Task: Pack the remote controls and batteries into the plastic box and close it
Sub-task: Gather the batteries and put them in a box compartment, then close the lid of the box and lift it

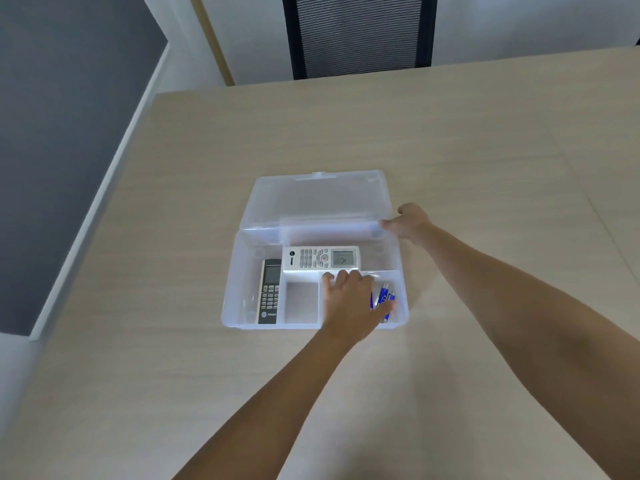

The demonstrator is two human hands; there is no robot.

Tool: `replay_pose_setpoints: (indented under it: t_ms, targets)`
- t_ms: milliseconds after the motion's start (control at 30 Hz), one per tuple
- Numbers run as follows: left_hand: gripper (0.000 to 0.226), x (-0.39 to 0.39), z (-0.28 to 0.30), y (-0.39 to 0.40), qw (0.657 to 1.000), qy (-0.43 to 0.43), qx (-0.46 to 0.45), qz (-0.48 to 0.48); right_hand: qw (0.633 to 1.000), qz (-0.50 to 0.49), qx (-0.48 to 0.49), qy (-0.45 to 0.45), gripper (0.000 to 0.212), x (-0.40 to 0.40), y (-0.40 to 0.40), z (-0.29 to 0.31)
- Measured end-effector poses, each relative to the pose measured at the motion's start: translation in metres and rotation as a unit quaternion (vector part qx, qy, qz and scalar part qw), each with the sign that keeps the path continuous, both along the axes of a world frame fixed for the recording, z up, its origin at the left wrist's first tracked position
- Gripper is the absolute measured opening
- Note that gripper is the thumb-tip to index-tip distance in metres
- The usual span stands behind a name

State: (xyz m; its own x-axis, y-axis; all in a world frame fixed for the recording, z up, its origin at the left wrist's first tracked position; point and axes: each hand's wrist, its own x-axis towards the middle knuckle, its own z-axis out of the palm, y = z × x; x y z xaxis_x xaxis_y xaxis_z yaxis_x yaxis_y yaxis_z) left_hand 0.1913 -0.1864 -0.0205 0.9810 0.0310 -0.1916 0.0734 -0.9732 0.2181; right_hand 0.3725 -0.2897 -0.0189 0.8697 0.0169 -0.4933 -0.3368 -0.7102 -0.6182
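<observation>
A clear plastic box point(229, 299) stands open on the table, its lid point(318, 199) tilted back. A white remote point(311, 259) lies crosswise in the rear compartment. A black remote point(270, 292) lies lengthwise in the left compartment. Blue batteries point(384, 295) lie in the front right compartment. My left hand point(349, 303) is spread over the front middle of the box, fingertips on the white remote's near edge, thumb above the batteries. My right hand point(410, 223) pinches the lid's right corner by the hinge.
The box sits near the middle of a light wooden table point(467, 133). A black mesh chair point(360, 32) stands behind the far edge. The table's left edge runs diagonally beside a grey wall point(62, 133).
</observation>
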Motion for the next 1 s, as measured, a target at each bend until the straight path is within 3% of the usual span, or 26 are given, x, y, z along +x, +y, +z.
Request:
replay_pose_setpoints:
  t_ms: [67,167,267,333,500,700,767,833,867,933,967,1000]
  targets:
    - [0.092,-0.021,0.001,0.038,0.997,-0.035,-0.035,0.054,0.999,-0.011,0.039,0.018,0.045,0.006,0.006,-0.005]
    - [0.131,-0.055,-0.006,0.107,0.977,-0.064,-0.021,0.204,0.987,-0.058,0.134,0.062,0.048,0.014,0.007,-0.015]
    - [0.149,-0.074,-0.016,0.158,0.950,0.040,-0.043,0.306,0.981,-0.071,0.157,0.084,0.054,0.023,0.006,-0.022]
    - [0.150,-0.079,-0.021,0.164,0.945,0.087,-0.082,0.305,0.981,-0.072,0.158,0.089,0.057,0.030,0.008,-0.029]
    - [0.147,-0.082,-0.025,0.151,0.938,0.063,-0.130,0.314,0.984,-0.068,0.145,0.082,0.056,0.035,0.008,-0.028]
    - [0.144,-0.084,-0.019,0.147,0.939,0.067,-0.131,0.312,0.993,-0.044,0.082,-0.072,0.064,0.011,0.011,-0.002]
    - [0.144,-0.084,-0.016,0.148,0.939,0.071,-0.127,0.313,0.981,-0.040,0.162,-0.096,0.072,0.007,0.012,0.016]
    - [0.145,-0.085,-0.014,0.149,0.933,0.072,-0.147,0.321,0.951,-0.079,0.296,-0.041,0.093,-0.006,0.013,0.055]
    - [0.146,-0.084,-0.014,0.149,0.927,0.069,-0.170,0.327,0.924,-0.111,0.366,0.007,0.093,-0.019,0.011,0.077]
    - [0.140,-0.087,-0.007,0.152,0.896,0.077,-0.267,0.346,0.865,-0.121,0.483,0.057,0.086,-0.044,-0.009,0.096]
    - [0.132,-0.093,0.003,0.153,0.858,0.081,-0.355,0.363,0.848,-0.133,0.509,0.061,0.086,-0.062,-0.021,0.101]
    - [0.120,-0.093,0.007,0.159,0.792,0.072,-0.466,0.388,0.850,-0.146,0.502,0.063,0.083,-0.070,-0.031,0.097]
